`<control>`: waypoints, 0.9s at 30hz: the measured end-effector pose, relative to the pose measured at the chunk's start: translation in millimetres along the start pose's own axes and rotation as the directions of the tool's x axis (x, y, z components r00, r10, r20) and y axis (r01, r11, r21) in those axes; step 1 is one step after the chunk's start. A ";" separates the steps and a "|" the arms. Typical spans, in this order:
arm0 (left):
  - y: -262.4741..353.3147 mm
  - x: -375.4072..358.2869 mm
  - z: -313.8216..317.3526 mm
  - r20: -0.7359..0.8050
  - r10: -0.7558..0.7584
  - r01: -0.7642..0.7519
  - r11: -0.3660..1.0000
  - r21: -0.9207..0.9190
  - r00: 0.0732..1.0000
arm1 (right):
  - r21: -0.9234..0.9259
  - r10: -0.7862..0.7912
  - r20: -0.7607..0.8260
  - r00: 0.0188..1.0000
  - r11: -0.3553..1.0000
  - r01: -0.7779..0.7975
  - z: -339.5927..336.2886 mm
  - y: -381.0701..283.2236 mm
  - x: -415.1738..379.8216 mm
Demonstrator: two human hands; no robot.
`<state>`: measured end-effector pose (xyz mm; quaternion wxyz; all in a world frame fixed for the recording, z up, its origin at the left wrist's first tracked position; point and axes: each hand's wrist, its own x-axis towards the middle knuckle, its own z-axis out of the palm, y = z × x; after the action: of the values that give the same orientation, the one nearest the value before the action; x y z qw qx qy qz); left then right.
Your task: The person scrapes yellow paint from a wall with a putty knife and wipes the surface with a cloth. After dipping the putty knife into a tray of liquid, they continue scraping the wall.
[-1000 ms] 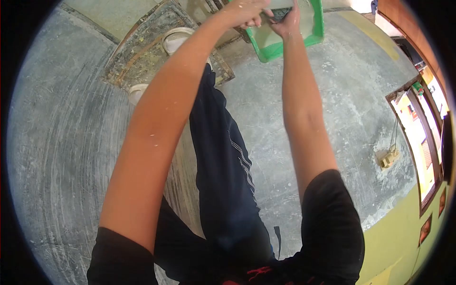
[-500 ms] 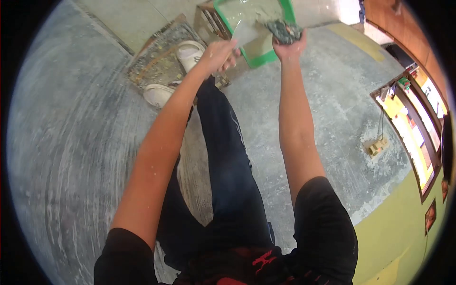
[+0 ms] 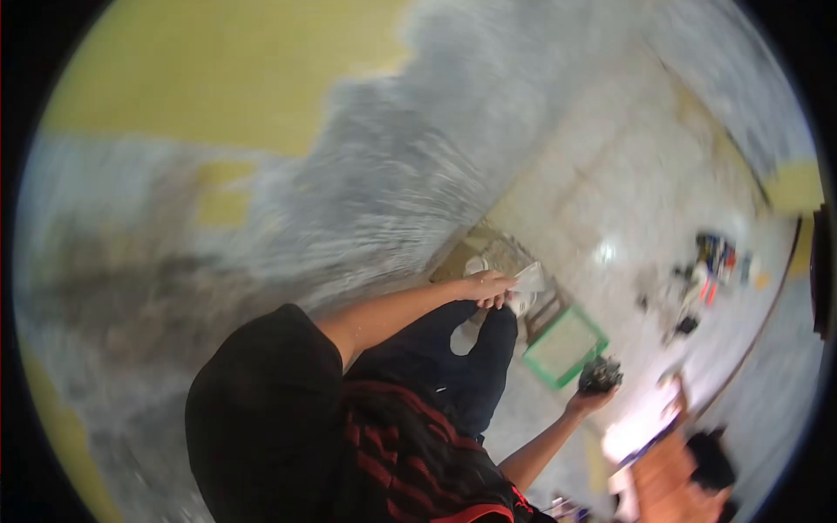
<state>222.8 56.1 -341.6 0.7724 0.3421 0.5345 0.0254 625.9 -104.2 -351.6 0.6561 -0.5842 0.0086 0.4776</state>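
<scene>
My left hand (image 3: 490, 288) is closed on the handle of a pale, flat-bladed scraper (image 3: 529, 279), whose blade points right over the floor. Lower and to the right, my right hand (image 3: 590, 403) holds a dark, mottled lump (image 3: 600, 375) from below; its material is unclear. Beside that lump is a green-rimmed tray (image 3: 540, 370) with a pale, greyish content inside. My hands are well apart.
A stained board (image 3: 507, 254) lies near my pale shoes. Another person (image 3: 671, 475) is at the lower right, with an arm reaching upward. Tools and coloured items (image 3: 717, 257) lie on the floor at right. A grey and yellow wall (image 3: 375, 148) rises at left.
The view has swung toward the left wall, bringing the other person and floor items into sight. Both hands keep their objects; the lump now appears at the tray's lower right edge.
</scene>
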 end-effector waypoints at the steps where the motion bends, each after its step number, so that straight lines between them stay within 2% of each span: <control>1: 4.7 -31.8 -15.2 -0.066 0.044 -0.047 0.998 -0.044 0.997 | -0.027 0.029 0.069 0.997 0.999 -0.027 23.0 -5.1 -6.9; 3: 4.6 -82.1 -20.7 -0.116 0.069 -0.073 0.997 -0.034 0.991 | -0.182 0.174 0.296 0.939 0.976 -0.123 55.9 -20.3 -12.7; 4: 4.7 -111.2 -31.3 -0.168 0.102 -0.105 0.994 -0.012 0.980 | -0.251 0.207 0.316 0.926 0.959 -0.129 85.9 -22.4 -18.9; 5: 0.8 -130.5 -47.5 -0.193 0.137 -0.146 0.989 -0.033 0.972 | -0.314 0.232 0.329 0.915 0.941 -0.125 135.4 -15.6 -29.0; 7: -22.1 -167.5 -57.3 -0.295 0.148 -0.172 0.983 -0.058 0.944 | -0.401 0.236 0.530 0.815 0.916 -0.005 219.6 -10.1 -64.6; 8: -31.9 -186.9 -58.8 -0.313 0.171 -0.202 0.977 -0.069 0.934 | -0.454 0.370 0.697 0.614 0.891 -0.021 246.9 -0.5 -58.7; 9: -37.8 -203.0 -60.1 -0.378 0.174 -0.216 0.974 -0.071 0.909 | -0.464 0.391 0.718 0.575 0.885 -0.022 304.9 -8.8 -103.0; 10: -32.8 -217.5 -49.3 -0.441 0.172 -0.222 0.973 -0.065 0.881 | -0.462 0.385 0.764 0.518 0.886 0.024 351.3 -22.5 -132.7; 13: -53.5 -229.5 -54.5 -0.546 0.174 -0.281 0.952 -0.118 0.820 | -0.296 0.272 0.946 0.175 0.946 0.129 484.3 -16.1 -226.5; 14: -63.7 -230.5 -58.6 -0.535 0.220 -0.339 0.931 -0.134 0.816 | -0.209 0.196 0.975 0.105 0.969 0.131 522.1 -3.5 -251.4; 15: -65.4 -235.0 -57.0 -0.536 0.228 -0.352 0.925 -0.141 0.813 | -0.113 0.102 0.990 0.095 0.987 0.118 556.0 13.6 -273.7; 16: -63.7 -241.9 -54.5 -0.564 0.207 -0.348 0.925 -0.155 0.800 | -0.039 0.018 0.995 0.102 0.978 0.205 584.3 6.3 -315.3; 17: -60.2 -250.0 -52.8 -0.590 0.183 -0.340 0.926 -0.166 0.786 | 0.041 -0.084 0.987 0.138 0.956 0.291 603.3 12.4 -344.3; 18: -61.5 -256.0 -51.9 -0.595 0.209 -0.369 0.916 -0.159 0.776 | 0.128 -0.191 0.975 0.110 0.897 0.423 620.9 44.9 -347.9; 19: -64.3 -260.3 -50.4 -0.593 0.215 -0.374 0.914 -0.157 0.776 | 0.209 -0.367 0.912 0.181 0.797 0.566 620.7 53.3 -371.5; 20: -67.1 -264.1 -50.1 -0.608 0.247 -0.415 0.897 -0.150 0.755 | 0.198 -0.382 0.902 0.202 0.780 0.594 614.3 66.3 -381.5; 22: -77.9 -268.1 -51.6 -0.632 0.265 -0.462 0.871 -0.167 0.728 | 0.287 -0.333 0.940 -0.069 0.669 0.686 587.9 95.3 -388.3; 23: -82.0 -269.4 -51.4 -0.632 0.265 -0.465 0.869 -0.171 0.728 | 0.319 -0.285 0.943 -0.170 0.640 0.699 569.9 114.6 -396.3; 24: -87.4 -271.2 -48.4 -0.665 0.264 -0.457 0.880 -0.131 0.698 | 0.347 -0.183 0.936 -0.301 0.626 0.698 555.4 131.5 -402.2; 25: -94.3 -268.5 -49.2 -0.697 0.271 -0.452 0.888 -0.085 0.664 | 0.344 -0.182 0.937 -0.298 0.623 0.702 549.6 134.3 -408.9; 27: -103.4 -258.9 -51.6 -0.703 0.272 -0.506 0.850 -0.145 0.658 | 0.305 -0.084 0.940 -0.331 0.642 0.703 546.9 130.8 -414.2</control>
<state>34.9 -102.0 -199.9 0.5546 0.2849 0.6718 0.3999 18.4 45.9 -41.5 0.4097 -0.1084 -0.7890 0.4448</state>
